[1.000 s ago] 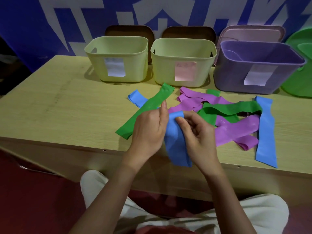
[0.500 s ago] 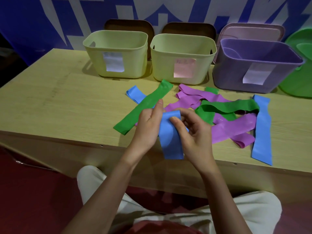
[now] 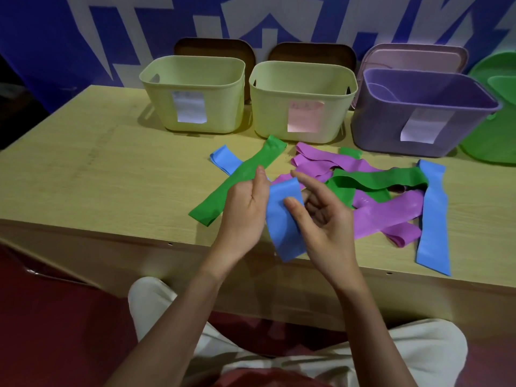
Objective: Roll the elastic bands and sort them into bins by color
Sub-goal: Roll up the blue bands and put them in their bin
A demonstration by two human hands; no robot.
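Observation:
A blue elastic band (image 3: 283,219) hangs between my hands above the table's front edge. My left hand (image 3: 244,208) holds its left side, fingers behind it. My right hand (image 3: 324,219) pinches it with the thumb on its front. On the table lie a long green band (image 3: 245,177), a blue band end (image 3: 224,162), purple bands (image 3: 391,210), another green band (image 3: 377,181) and a long blue band (image 3: 432,216). Three bins stand behind: a pale green bin with a white label (image 3: 192,76), a pale green bin with a pink label (image 3: 303,79) and a purple bin (image 3: 424,88).
The wooden table (image 3: 97,177) has bare surface on its left half. Lids lean behind the bins against a blue and white wall. A green plastic item (image 3: 494,107) stands at the far right. My knees show below the table edge.
The hanging blue tail has grown shorter as my hands work the band's top. My right fingers have spread open behind it. The view shifted slightly.

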